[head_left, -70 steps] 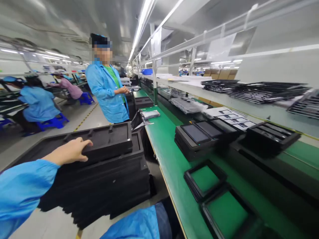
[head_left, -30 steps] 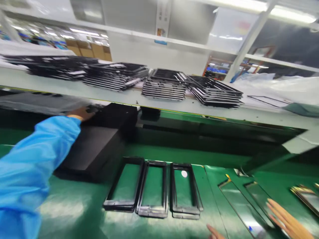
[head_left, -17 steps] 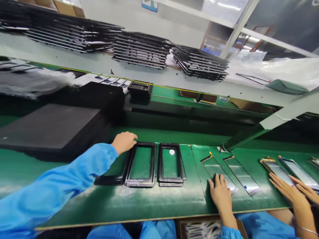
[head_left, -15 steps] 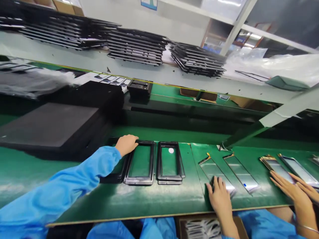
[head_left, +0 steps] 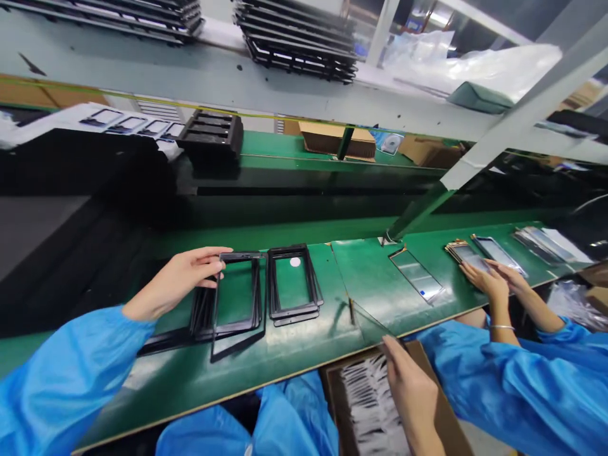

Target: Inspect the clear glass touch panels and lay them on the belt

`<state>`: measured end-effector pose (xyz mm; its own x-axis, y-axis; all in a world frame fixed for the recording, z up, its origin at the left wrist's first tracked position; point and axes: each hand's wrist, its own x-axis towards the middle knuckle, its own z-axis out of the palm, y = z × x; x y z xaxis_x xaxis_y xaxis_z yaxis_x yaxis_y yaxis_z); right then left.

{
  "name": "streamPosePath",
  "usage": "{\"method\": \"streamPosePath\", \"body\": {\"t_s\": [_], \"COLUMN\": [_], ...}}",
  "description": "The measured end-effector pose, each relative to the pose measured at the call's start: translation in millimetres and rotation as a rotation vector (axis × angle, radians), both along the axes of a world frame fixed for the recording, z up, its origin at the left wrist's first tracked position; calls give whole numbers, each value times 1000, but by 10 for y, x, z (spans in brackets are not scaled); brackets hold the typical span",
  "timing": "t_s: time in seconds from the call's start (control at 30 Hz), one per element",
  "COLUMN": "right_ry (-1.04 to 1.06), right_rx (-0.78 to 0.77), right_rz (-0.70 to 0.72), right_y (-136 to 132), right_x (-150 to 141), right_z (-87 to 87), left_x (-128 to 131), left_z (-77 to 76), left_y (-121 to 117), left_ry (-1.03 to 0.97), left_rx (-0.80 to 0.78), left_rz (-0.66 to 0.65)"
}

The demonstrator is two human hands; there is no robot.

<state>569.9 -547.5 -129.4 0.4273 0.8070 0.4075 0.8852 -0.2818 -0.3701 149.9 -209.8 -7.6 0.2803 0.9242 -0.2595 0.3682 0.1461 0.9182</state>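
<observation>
My left hand [head_left: 187, 278] pinches the top left corner of a black rectangular frame [head_left: 237, 345], tilted up off a stack of like frames [head_left: 202, 313] on the green bench. A second frame stack [head_left: 292, 310], with a white dot inside it, lies just to the right. My right hand [head_left: 408, 386] is closed on the near edge of a thin clear glass panel [head_left: 368, 323], held at the bench's front edge above a cardboard box [head_left: 441, 411] of pale wrapped pieces. Another glass panel [head_left: 418, 275] lies flat on the bench.
A co-worker's two hands [head_left: 491, 282] rest on screen panels at the right. Black foam trays [head_left: 47, 247] fill the left. A small black tray stack [head_left: 211, 130] and a brown box [head_left: 332, 136] sit behind. Frame stacks [head_left: 294, 31] line the upper shelf; a slanted bar [head_left: 498, 139] crosses the right.
My view swung from the tray stack to the bench. My left hand left the trays and lifted a frame. My right hand raised a glass panel off the bench toward the box.
</observation>
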Motion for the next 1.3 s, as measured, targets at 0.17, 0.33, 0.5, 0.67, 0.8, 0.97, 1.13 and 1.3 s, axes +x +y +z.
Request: {"method": "streamPosePath", "body": {"t_s": [0.17,0.33,0.5,0.67,0.8,0.97,1.13,1.3], "right_ry": [680,1288,1457,1492,1505,1488,1400,1345], "right_rx": [267,124,119,108,117,125,169,148], "right_rz": [-57,172,222,249,251,229,198,145], "right_y": [324,680,798,816,829,812,771,748], "right_x": [-393,-1087,-1399,-1445,-1482,-1525,-1626,-1719], "right_z": [642,786,700,712,783,755,697,737], "left_x": [197,324,249,199,205,250,305,351], "left_z": [200,287,354,357,338,338,265,194], "left_y": [-629,-988,-1093,-1154,-1197,-1240,-1283,-1304], "left_ry": [-210,-249,-226,-239,-231,-280,-357,-447], "left_rx": [31,101,206,241,257,256,113,-43], "left_rz": [20,-18,-43,-76,-82,-67,-5,35]}}
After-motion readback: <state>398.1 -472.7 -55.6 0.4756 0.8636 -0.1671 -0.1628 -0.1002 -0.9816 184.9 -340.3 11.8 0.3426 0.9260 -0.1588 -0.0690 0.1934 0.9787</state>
